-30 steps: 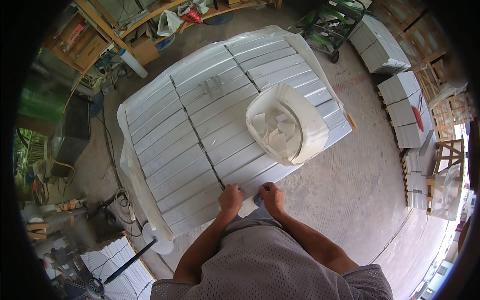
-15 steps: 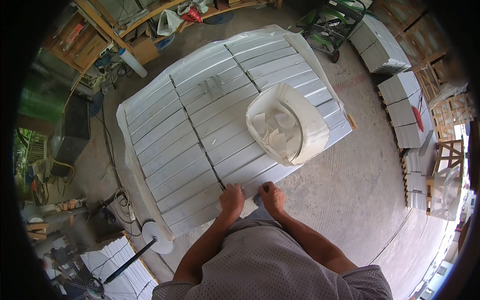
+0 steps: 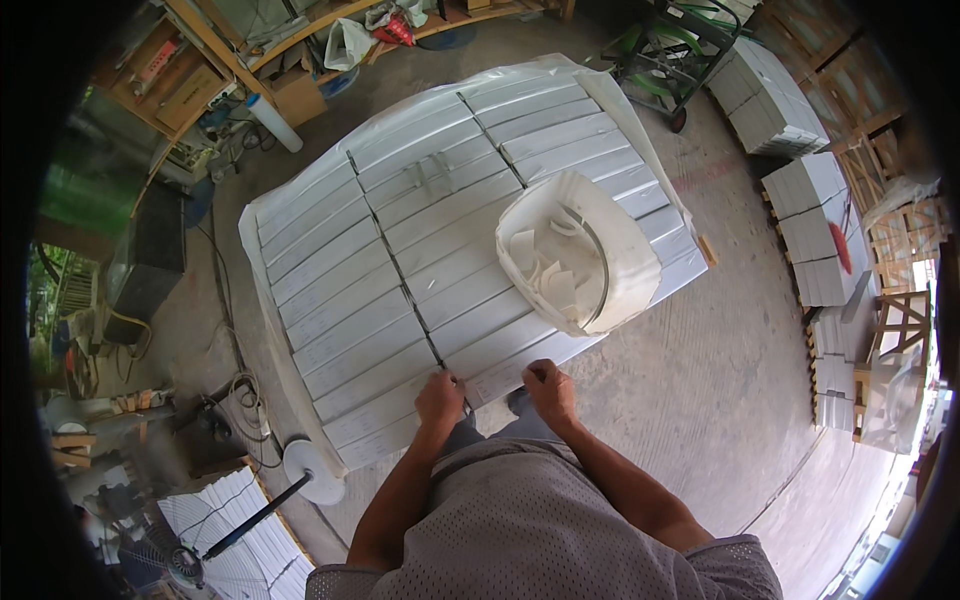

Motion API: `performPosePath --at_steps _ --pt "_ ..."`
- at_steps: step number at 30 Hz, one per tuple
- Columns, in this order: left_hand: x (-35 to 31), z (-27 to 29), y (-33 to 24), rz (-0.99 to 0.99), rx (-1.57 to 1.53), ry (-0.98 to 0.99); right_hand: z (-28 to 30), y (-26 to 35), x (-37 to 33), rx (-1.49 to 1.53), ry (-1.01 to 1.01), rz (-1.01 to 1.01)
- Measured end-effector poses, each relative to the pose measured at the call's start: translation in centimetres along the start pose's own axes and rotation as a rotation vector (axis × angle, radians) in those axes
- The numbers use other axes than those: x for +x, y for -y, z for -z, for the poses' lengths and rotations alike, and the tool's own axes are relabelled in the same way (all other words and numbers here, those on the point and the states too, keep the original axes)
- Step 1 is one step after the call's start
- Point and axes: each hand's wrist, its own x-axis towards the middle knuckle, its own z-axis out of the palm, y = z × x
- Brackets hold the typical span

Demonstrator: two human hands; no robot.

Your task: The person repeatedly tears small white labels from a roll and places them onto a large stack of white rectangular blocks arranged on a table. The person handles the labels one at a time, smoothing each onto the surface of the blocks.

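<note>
Before me stands a broad stack of long white packages (image 3: 340,285) in rows, with dark gaps between the columns. My left hand (image 3: 440,398) is at its near edge beside a dark gap, fingers curled closed; what they hold, if anything, is too small to make out. To its right, my right hand (image 3: 550,390) is closed in a pinch by the same edge, its content hidden. A white bucket (image 3: 632,262) sits on the right part of the stack, its mouth tilted toward me. White curved scraps (image 3: 556,284) lie inside it.
A floor fan (image 3: 185,565) with a round base (image 3: 314,472) stands at lower left. Cables (image 3: 245,405) lie on the floor at left. A green-and-black trolley (image 3: 672,60) is behind the stack. More stacked white packages (image 3: 805,230) line the right side.
My left hand has shifted slightly left and toward me, widening the gap between the hands. My right hand stays nearly in place. The stack and bucket appear slightly shifted in view.
</note>
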Motion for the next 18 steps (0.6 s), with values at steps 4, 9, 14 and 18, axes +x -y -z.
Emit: performPosePath --at_steps 4,9,14,18 --pt "0.7 0.7 1.4 0.073 -0.205 -0.043 -0.7 3.2 0.8 0.441 0.474 -0.051" --pt "1.4 0.5 2.8 0.109 -0.544 -0.011 -2.4 1.3 1.9 0.645 0.881 -0.218" --pt "0.7 1.0 2.5 0.218 -0.974 0.209 -0.9 1.1 2.1 0.636 0.688 -0.355" --pt "-0.9 2.6 0.1 0.292 -1.345 0.472 2.2 -1.5 3.4 0.421 0.365 -0.285"
